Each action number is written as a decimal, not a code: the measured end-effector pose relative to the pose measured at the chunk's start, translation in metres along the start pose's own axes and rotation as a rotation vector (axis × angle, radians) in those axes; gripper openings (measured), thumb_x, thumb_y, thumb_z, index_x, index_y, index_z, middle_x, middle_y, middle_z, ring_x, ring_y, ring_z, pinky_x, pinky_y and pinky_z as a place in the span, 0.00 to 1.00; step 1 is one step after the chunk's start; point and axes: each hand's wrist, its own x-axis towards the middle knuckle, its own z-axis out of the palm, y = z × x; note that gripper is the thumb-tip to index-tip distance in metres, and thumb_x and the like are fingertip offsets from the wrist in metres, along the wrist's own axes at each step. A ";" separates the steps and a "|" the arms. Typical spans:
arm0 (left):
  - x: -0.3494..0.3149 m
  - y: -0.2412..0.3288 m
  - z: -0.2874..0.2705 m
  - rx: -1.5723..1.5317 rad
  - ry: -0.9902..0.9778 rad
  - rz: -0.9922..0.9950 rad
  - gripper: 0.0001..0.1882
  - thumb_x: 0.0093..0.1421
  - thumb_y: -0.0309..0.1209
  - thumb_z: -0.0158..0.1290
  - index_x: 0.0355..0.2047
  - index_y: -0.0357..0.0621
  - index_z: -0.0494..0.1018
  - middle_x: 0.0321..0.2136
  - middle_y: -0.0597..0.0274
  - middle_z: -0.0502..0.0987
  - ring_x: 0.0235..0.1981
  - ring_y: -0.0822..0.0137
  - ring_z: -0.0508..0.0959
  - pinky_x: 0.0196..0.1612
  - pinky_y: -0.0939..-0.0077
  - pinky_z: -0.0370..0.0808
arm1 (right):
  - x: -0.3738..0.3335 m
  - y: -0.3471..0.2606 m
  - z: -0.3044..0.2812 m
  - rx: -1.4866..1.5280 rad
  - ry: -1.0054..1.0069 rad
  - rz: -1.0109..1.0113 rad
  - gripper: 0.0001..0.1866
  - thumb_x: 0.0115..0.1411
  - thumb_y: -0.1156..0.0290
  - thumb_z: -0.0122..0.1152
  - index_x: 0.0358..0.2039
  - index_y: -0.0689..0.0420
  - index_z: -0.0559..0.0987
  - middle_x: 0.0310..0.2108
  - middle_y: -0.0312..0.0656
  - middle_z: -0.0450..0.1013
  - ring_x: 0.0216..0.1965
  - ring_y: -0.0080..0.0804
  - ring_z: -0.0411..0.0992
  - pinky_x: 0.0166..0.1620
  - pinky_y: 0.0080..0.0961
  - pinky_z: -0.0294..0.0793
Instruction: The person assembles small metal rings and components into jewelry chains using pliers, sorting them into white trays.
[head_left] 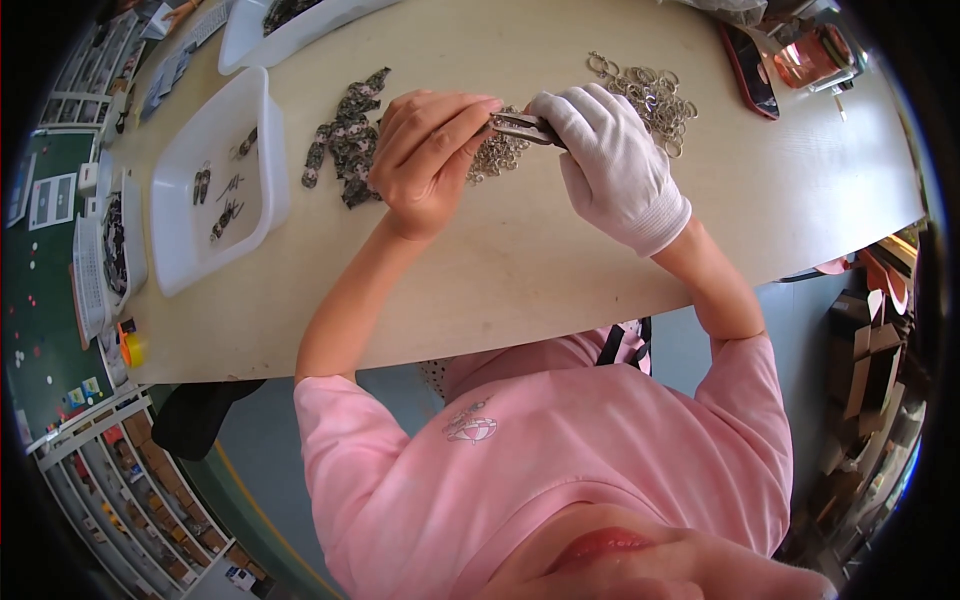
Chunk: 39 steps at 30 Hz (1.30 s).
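My right hand (618, 165), in a white glove, is closed around a pair of pliers (524, 127). The jaws point left and meet the fingertips of my bare left hand (425, 155). Those fingers are pinched together at the plier tips; whatever is between them is too small to make out. Below the pliers lies a heap of small metal rings and links (498, 160), partly covered by my hands. Larger key rings (655, 100) are piled just beyond my right hand. Left of my left hand sits a cluster of small camouflage-patterned fabric pieces (350, 145).
A white plastic bin (268, 170) on the left holds several camouflage pieces with metal fittings. Another white bin (235, 45) stands at the far left. At the far right are a dark phone-like object (750, 75) and a jar with reddish contents (805, 62). Cardboard boxes (870, 370) stand right of the table.
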 end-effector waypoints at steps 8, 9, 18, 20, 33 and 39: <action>0.000 0.001 -0.001 -0.006 -0.017 0.010 0.12 0.49 0.26 0.65 0.35 0.41 0.81 0.33 0.63 0.82 0.32 0.64 0.79 0.36 0.72 0.73 | -0.003 0.001 0.000 -0.001 -0.017 0.014 0.13 0.49 0.77 0.58 0.38 0.60 0.72 0.25 0.43 0.69 0.31 0.44 0.71 0.34 0.37 0.71; 0.000 0.001 -0.001 -0.014 -0.021 0.015 0.12 0.49 0.27 0.65 0.35 0.41 0.81 0.33 0.64 0.82 0.32 0.64 0.79 0.36 0.71 0.73 | -0.003 0.002 -0.001 -0.009 -0.034 0.018 0.13 0.49 0.76 0.58 0.37 0.59 0.72 0.25 0.43 0.69 0.31 0.44 0.71 0.34 0.37 0.72; -0.002 0.000 -0.002 -0.027 -0.037 0.033 0.11 0.50 0.28 0.64 0.36 0.43 0.81 0.32 0.64 0.81 0.33 0.65 0.80 0.37 0.70 0.74 | -0.008 0.001 -0.001 -0.051 0.012 0.002 0.11 0.47 0.74 0.62 0.32 0.58 0.72 0.24 0.41 0.69 0.28 0.42 0.71 0.31 0.37 0.72; -0.002 0.001 -0.002 -0.046 -0.040 0.028 0.11 0.50 0.28 0.64 0.36 0.43 0.81 0.32 0.64 0.81 0.33 0.65 0.80 0.37 0.70 0.74 | -0.008 0.000 -0.004 -0.057 -0.004 -0.003 0.11 0.47 0.74 0.62 0.32 0.57 0.72 0.24 0.41 0.69 0.28 0.42 0.71 0.31 0.37 0.72; 0.065 -0.034 -0.111 0.751 -0.082 -0.206 0.07 0.58 0.25 0.58 0.37 0.40 0.81 0.34 0.58 0.82 0.35 0.60 0.81 0.39 0.70 0.75 | -0.009 0.096 -0.013 -0.013 -0.009 0.449 0.10 0.60 0.69 0.55 0.39 0.61 0.75 0.31 0.49 0.75 0.34 0.50 0.72 0.38 0.38 0.71; 0.029 -0.068 -0.213 1.328 -0.406 -0.659 0.12 0.63 0.33 0.51 0.41 0.40 0.80 0.37 0.49 0.81 0.38 0.47 0.80 0.41 0.59 0.75 | -0.002 0.102 -0.002 -0.094 -0.118 0.571 0.11 0.60 0.66 0.54 0.38 0.59 0.75 0.32 0.48 0.75 0.36 0.50 0.72 0.40 0.40 0.70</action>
